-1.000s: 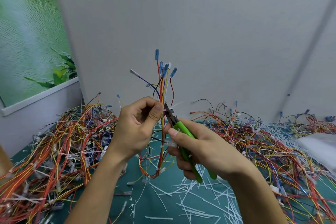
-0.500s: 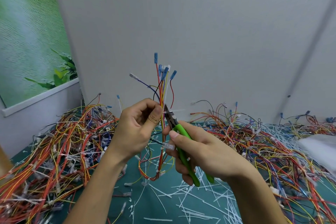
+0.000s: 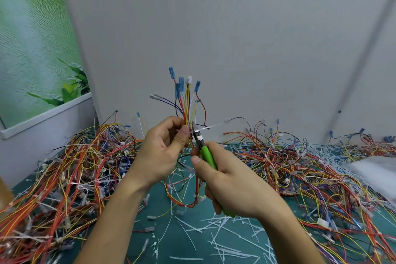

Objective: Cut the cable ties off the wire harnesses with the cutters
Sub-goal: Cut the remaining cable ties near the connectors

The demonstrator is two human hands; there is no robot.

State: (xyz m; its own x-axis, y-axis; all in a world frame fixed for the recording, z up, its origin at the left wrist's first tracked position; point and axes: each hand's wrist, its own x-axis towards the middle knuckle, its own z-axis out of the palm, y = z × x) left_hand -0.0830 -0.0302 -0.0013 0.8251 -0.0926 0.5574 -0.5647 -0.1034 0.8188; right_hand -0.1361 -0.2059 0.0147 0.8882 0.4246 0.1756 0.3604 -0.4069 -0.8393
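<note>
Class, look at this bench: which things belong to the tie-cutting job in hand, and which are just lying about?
In the job: left hand gripping the held harness; right hand gripping the green-handled cutters; white cable tie at the cutter tips.
Lying about: harness piles on both sides; cut tie scraps on the green mat; white bundle far right.

The single view comes from a wide-angle camera worn on the person's head, facing forward and tilted down. It sits close above the left hand (image 3: pixel 160 152) and right hand (image 3: pixel 231 180), which fill the lower middle with both forearms running in from the bottom edge. Beyond them the green tabletop (image 3: pixel 182 242) stretches to the grey wall (image 3: pixel 235 38), whose edges lean with the lens; a green picture (image 3: pixel 32 38) closes the left side.
</note>
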